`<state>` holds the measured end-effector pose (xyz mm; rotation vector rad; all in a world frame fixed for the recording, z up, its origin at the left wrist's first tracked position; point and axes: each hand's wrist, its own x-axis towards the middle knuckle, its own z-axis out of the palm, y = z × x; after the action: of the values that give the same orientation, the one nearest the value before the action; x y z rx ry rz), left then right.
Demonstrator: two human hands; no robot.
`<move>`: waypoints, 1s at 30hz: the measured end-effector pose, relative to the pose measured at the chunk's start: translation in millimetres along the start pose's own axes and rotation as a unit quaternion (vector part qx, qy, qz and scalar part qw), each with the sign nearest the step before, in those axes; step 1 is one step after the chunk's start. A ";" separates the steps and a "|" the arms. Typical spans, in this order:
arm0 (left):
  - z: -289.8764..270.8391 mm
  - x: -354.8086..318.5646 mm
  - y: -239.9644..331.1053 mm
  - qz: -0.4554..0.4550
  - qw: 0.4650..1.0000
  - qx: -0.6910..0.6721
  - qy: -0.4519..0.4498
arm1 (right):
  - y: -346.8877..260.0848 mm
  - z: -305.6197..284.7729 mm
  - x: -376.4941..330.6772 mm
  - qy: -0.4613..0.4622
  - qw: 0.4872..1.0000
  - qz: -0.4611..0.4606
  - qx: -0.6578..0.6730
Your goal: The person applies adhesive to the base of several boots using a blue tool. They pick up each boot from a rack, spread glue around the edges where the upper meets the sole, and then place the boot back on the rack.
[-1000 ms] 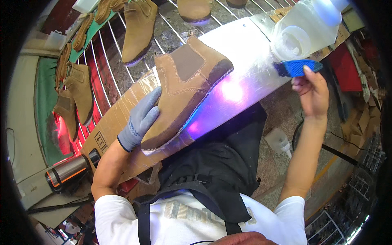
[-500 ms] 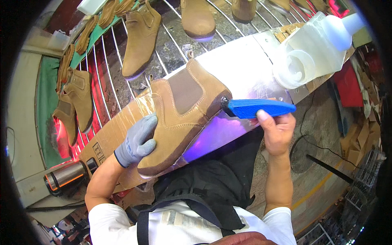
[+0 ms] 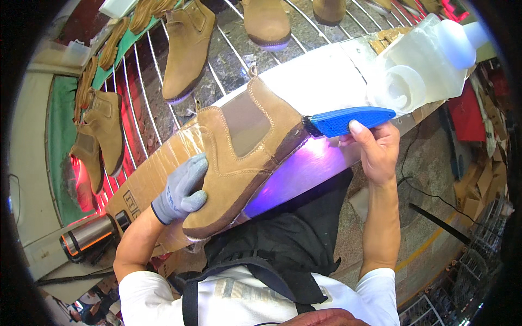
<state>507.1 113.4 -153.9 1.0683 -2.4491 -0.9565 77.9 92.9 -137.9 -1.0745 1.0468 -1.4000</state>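
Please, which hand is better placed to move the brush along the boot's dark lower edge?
Probably the right hand: it holds the blue brush, whose dark bristles are at the heel of the boot. The gloved left hand is against the boot's front.
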 end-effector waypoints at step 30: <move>-3.0 -11.2 -0.2 -0.016 0.999 0.021 0.025 | -39.7 48.2 -30.6 -0.142 0.853 -0.322 -0.386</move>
<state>516.3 120.2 -152.0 1.1341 -2.4277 -0.8808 118.3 124.5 -90.9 -2.3213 1.0942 -1.2469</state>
